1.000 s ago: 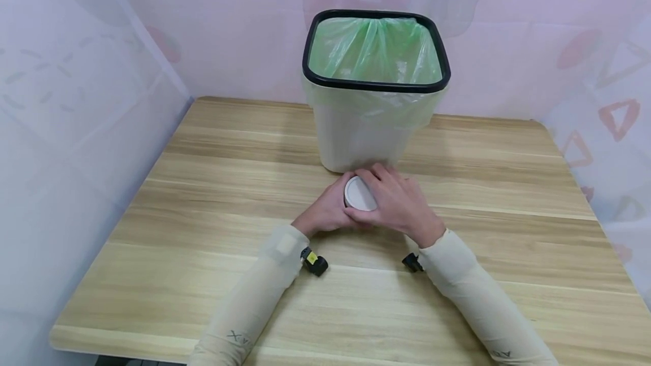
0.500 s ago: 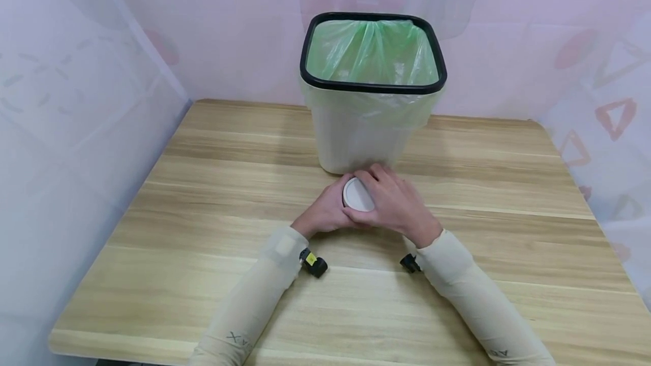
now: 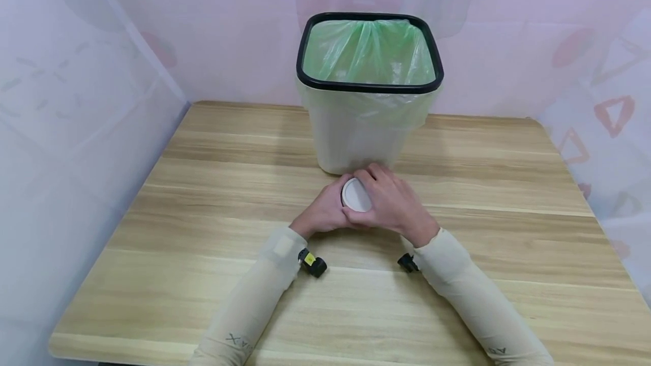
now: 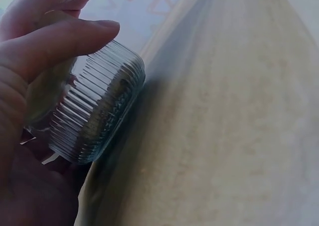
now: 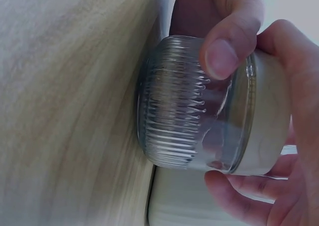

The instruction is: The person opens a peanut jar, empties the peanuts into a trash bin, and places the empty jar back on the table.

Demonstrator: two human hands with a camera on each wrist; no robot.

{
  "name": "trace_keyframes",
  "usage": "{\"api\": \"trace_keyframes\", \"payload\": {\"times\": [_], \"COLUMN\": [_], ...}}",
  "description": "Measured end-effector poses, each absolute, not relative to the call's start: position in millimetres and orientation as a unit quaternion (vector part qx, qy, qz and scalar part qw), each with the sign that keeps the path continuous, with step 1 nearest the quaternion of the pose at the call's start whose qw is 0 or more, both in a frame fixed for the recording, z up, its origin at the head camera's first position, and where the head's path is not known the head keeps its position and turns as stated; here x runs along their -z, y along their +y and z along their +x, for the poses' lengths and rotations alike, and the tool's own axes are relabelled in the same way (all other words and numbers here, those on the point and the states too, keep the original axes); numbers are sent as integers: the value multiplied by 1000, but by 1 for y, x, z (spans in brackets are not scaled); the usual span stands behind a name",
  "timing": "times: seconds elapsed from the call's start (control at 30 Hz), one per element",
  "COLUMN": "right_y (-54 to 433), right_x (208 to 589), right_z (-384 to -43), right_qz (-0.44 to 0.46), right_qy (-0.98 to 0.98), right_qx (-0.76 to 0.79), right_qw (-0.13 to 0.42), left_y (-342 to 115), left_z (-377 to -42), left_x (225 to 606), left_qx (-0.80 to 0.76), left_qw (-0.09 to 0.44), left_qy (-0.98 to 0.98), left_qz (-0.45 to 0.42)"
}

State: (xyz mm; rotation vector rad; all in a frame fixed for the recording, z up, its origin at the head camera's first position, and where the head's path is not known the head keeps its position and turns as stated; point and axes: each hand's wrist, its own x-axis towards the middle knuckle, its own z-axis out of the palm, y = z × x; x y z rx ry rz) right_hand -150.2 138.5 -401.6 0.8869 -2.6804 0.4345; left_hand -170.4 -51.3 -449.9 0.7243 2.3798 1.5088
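Note:
A clear glass jar with a ribbed lower part stands upright on the wooden table, its round off-white lid facing up in the head view. My left hand wraps round the glass body from the left, and its thumb lies along the glass in the left wrist view. From the right, my right hand grips the lid with curled fingers and thumb. Whatever the jar holds is hard to make out; in the head view both hands hide its sides.
Just behind the hands stands a white trash bin with a black rim and a pale green bag lining it. The wooden tabletop spreads to both sides, with patterned cloth walls behind and beside it.
The head view has drifted very slightly, so the bin, jar and hands appear a little further left. Both hands keep their hold on the jar and lid, with no clear motion.

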Motion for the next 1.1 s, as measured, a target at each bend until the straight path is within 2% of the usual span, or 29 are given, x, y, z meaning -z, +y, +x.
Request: {"api": "trace_keyframes", "payload": {"times": [0.7, 1.1], "right_y": [138, 141], "right_x": [379, 360], "right_z": [-147, -142], "right_qz": [314, 314], "right_qy": [-924, -919], "right_qx": [-164, -164], "right_qw": [145, 171], "left_y": [-49, -43], "left_z": [-168, -165], "left_x": [440, 428], "left_qx": [-578, -621], "left_qw": [136, 117], "left_qy": [764, 726], "left_qz": [254, 272]}}
